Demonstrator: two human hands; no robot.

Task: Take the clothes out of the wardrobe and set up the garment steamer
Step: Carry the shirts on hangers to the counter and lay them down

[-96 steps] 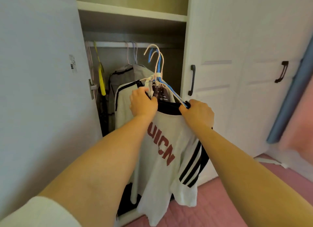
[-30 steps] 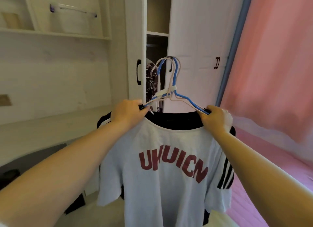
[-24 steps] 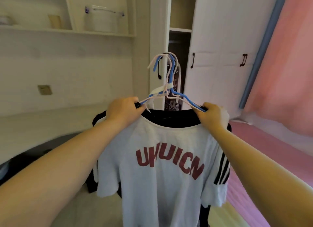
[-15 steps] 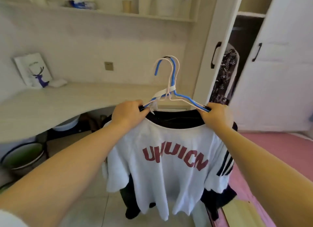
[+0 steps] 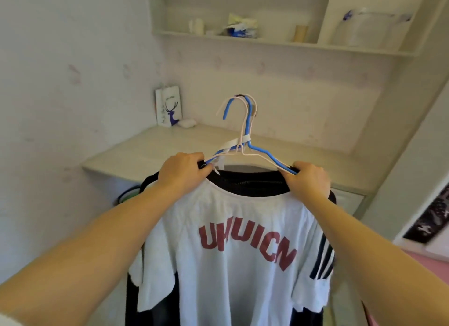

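White shirt [image 5: 233,248], soft, light, likely to slide. Left hand [image 5: 182,170] and right hand [image 5: 306,182] closed on hangers [image 5: 245,141] at the shoulders; best hold there.

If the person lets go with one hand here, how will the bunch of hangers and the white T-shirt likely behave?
The white T-shirt looks floppy: it drapes and creases below the hangers, so it would probably swing. The thin hangers would likely tip toward the freed side, since the left hand and right hand each grip one shoulder end. The load seems light, though a dark garment behind adds weight.
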